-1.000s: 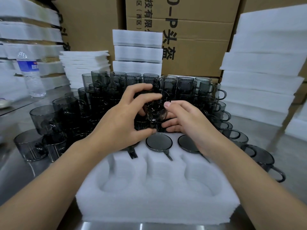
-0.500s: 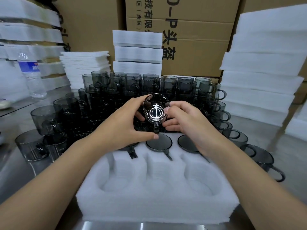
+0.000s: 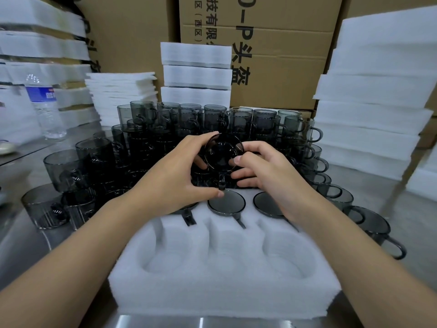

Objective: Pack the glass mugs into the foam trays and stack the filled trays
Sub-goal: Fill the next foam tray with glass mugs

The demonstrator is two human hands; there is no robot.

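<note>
1. Both forearms reach forward over the foam tray (image 3: 224, 290) and meet above its far edge, where the two hands hold one smoky glass mug (image 3: 221, 151) in the air between them.
2. The left hand (image 3: 175, 176) curls round the mug's left side. The index finger arches over the top of the rim, and the thumb stretches underneath, its tip beside the grip, which points down.
3. The right hand (image 3: 267, 176) pinches the mug's right side, with the thumb pressed to the rim and the other fingers curled behind and below.
4. The mug lies on its side with a round end facing the camera; the dark glass makes it hard to tell mouth from base.
5. The tray sits on the table (image 3: 26, 247). Its far row shows two seated mugs (image 3: 226, 204). The left hand covers a third pocket, with only a lone handle (image 3: 189, 217) sticking out. The three near pockets are bare foam.
6. Behind the hands the loose mugs (image 3: 212, 119) merge into one dark mass that cannot be counted. The right wrist hides part of the rightmost seated mug.
</note>
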